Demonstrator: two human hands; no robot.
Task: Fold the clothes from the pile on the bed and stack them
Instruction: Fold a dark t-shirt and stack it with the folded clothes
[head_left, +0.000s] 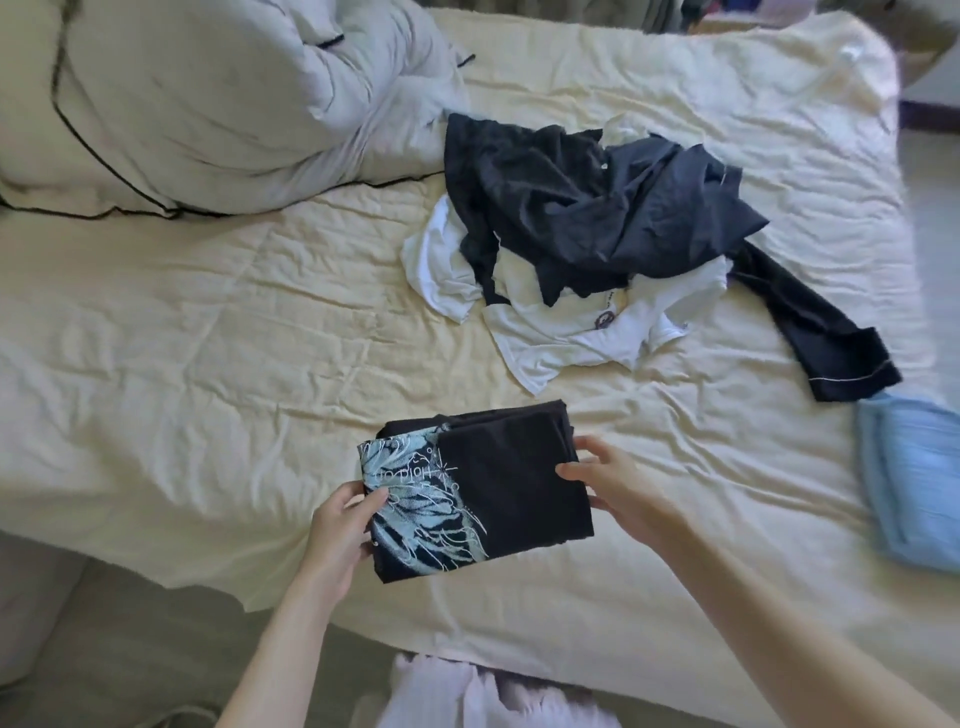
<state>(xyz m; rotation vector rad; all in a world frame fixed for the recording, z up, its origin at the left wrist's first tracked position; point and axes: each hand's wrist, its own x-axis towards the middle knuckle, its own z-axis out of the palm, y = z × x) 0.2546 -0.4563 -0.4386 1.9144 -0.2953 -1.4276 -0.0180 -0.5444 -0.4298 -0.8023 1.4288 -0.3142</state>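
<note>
A folded black T-shirt (509, 483) with a pale blue print lies near the bed's front edge. My left hand (337, 535) grips its left edge, thumb on top of the print. My right hand (618, 483) holds its right edge, thumb on the cloth and fingers behind. Farther back sits the pile (597, 234): dark navy garments tangled over white T-shirts, one navy sleeve trailing out to the right. A folded light blue garment (914, 483) rests at the bed's right edge.
The bed is covered with a wrinkled cream sheet (208, 364). A bunched grey duvet with black piping (208, 104) fills the back left corner. Grey floor (130, 649) shows at the lower left, beyond the bed's front edge.
</note>
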